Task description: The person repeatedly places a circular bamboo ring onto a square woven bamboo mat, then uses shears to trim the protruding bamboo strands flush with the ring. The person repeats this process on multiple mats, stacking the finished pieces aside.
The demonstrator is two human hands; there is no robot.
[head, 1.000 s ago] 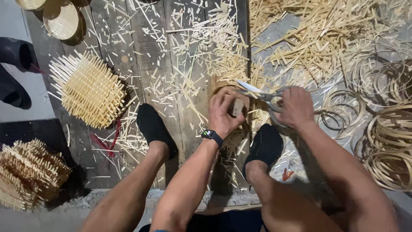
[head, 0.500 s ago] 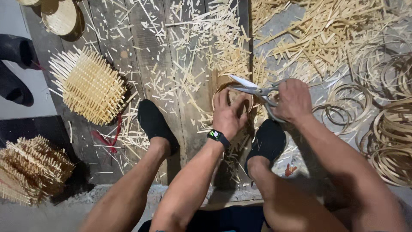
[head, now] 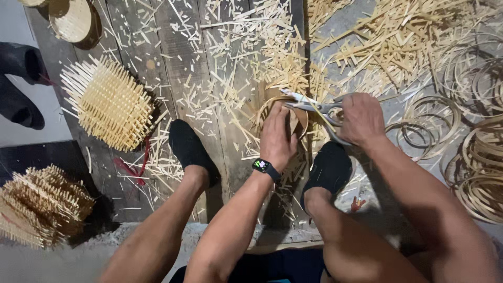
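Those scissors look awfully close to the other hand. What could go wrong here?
The scissors in the right hand point their open blades toward the left hand, which grips the small woven basket; a slip might nick a finger. Cut bamboo slivers litter the planks, so splinters seem possible, and the bare legs sit close above them.

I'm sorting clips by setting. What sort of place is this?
Likely a bamboo basket-weaving workshop, worked on the floor: cut strips litter the planks, coiled hoops lie at right, and an unfinished basket at left.
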